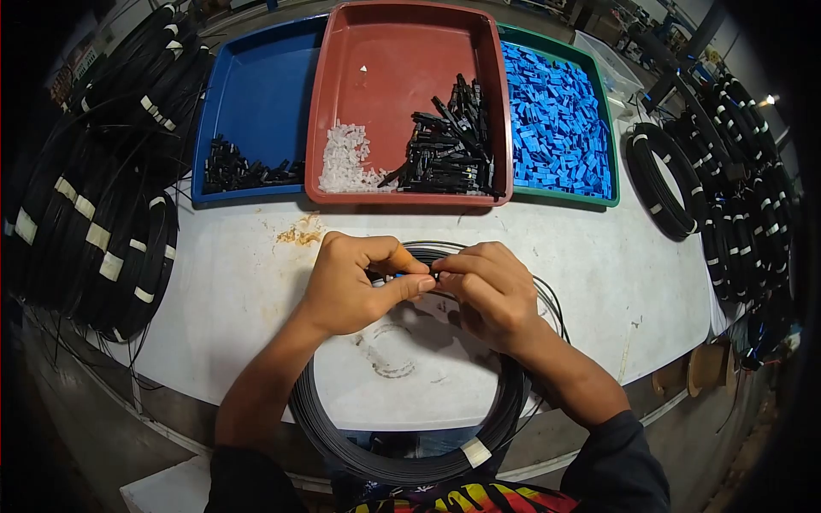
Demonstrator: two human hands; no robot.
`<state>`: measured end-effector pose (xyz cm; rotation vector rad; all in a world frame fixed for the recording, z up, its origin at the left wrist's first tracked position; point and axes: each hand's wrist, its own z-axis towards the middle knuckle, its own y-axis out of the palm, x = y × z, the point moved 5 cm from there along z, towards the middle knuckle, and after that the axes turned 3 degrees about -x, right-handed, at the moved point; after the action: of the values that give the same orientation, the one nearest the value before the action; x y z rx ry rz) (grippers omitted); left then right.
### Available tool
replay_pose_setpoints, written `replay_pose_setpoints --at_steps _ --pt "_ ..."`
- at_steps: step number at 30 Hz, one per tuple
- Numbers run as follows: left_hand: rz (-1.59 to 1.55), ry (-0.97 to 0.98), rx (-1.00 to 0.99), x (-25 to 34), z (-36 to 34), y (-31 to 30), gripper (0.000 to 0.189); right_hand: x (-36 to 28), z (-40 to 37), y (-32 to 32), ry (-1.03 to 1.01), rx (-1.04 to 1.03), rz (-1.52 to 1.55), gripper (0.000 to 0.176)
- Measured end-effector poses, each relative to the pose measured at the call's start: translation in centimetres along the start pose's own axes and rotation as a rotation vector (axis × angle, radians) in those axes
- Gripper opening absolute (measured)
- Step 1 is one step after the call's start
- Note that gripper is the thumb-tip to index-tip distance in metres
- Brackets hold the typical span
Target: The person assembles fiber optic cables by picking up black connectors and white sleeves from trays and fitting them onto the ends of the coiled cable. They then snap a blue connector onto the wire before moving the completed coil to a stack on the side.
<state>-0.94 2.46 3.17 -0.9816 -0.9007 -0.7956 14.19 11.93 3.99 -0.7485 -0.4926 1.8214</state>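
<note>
A coil of black cable (pixel 342 440) lies at the table's front, partly hanging over the edge, with a white tape band (pixel 475 452) around it. Above its far side, my left hand (pixel 363 282) and my right hand (pixel 492 291) meet fingertip to fingertip. Both are closed in a pinch on a small black connector (pixel 434 274) at the cable's end, mostly hidden by the fingers. A bit of blue shows behind my left thumb. Loose cable strands (pixel 554 303) curve past my right wrist.
Behind the hands stand a blue tray (pixel 265 77) with black parts, a red tray (pixel 402 51) with white pieces and black connectors, and a green tray (pixel 609 111) full of blue clips. Cable coils (pixel 85 222) hang left; another coil (pixel 665 181) leans right. Yellowish crumbs (pixel 301 231) dot the table.
</note>
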Motion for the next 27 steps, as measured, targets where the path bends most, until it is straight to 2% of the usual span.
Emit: replay_pose_setpoints --at_steps 2,3,5,9,11,12,15,18,20,21,23,24,25,27 --pt "-0.196 -0.148 -0.036 -0.8 -0.1 0.3 0.009 -0.2 0.1 0.2 0.008 -0.004 0.009 0.031" --pt "-0.195 -0.149 -0.037 -1.1 -0.1 0.4 0.009 -0.3 0.1 0.2 0.015 -0.010 0.016 0.033" --pt "0.162 0.277 0.012 0.4 0.0 0.4 0.011 0.2 0.0 0.3 0.062 -0.038 0.082 0.033" --pt "0.278 0.401 0.020 0.8 -0.2 0.6 0.013 1.2 -0.5 0.9 0.191 -0.099 0.218 0.033" --pt "0.508 0.675 0.005 1.3 -0.6 1.0 0.015 1.5 -0.6 1.0 0.249 -0.112 0.254 0.033" --pt "0.509 0.674 0.004 1.4 -0.5 1.0 0.015 1.8 -0.7 1.2 0.306 -0.125 0.286 0.034" --pt "0.600 0.759 0.043 1.9 -0.8 1.0 0.013 1.2 -0.6 0.9 0.212 -0.063 0.242 0.034" --pt "0.452 0.689 0.018 1.6 -0.8 0.7 0.013 0.9 -0.4 0.6 0.154 -0.037 0.173 0.033" --pt "0.182 0.241 0.031 0.6 -0.3 0.1 0.014 0.3 0.0 0.2 0.095 -0.041 0.130 0.034" --pt "0.183 0.241 0.032 1.0 -0.4 -0.1 0.014 -0.1 0.2 0.1 0.036 -0.042 0.090 0.034" --pt "0.022 -0.102 -0.046 -0.1 -0.2 0.0 0.015 -0.1 0.0 0.4 0.041 -0.065 0.061 0.034" --pt "0.022 -0.100 -0.049 -0.4 -0.1 0.2 0.015 -0.1 -0.2 0.6 0.048 -0.088 0.032 0.034" --pt "0.149 0.151 -0.012 0.2 -0.1 0.4 0.013 0.0 -0.4 0.6 0.050 -0.086 0.028 0.034" --pt "0.414 0.667 -0.012 1.7 -0.7 1.0 0.010 1.1 -0.9 1.1 0.221 -0.128 0.201 0.032"
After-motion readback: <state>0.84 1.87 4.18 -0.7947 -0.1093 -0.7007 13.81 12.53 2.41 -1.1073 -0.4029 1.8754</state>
